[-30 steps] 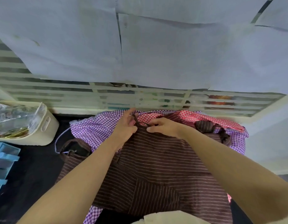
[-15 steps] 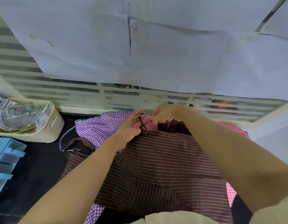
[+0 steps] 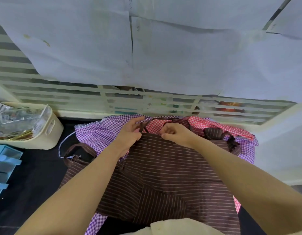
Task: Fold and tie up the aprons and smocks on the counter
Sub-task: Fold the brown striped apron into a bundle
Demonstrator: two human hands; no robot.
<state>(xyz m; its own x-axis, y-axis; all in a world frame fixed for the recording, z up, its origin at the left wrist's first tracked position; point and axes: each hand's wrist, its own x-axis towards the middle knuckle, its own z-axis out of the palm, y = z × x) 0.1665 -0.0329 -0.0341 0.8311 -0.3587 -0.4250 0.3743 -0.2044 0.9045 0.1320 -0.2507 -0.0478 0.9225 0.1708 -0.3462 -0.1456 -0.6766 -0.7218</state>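
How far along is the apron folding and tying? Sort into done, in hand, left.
Done: possibly one, a bunched brown striped bundle at the right; I cannot tell if it is tied. In hand: the left hand pinches the thin brown strap and the right hand the far edge of the spread brown striped fabric apron. Left: folding it, plus the purple checked smock and red checked cloth underneath.

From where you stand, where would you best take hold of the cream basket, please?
Probably by the slot handle on the cream basket, in its end wall; come from the right, the side facing the aprons: the cutout offers a hooked grip, while clear packets crowd the top.
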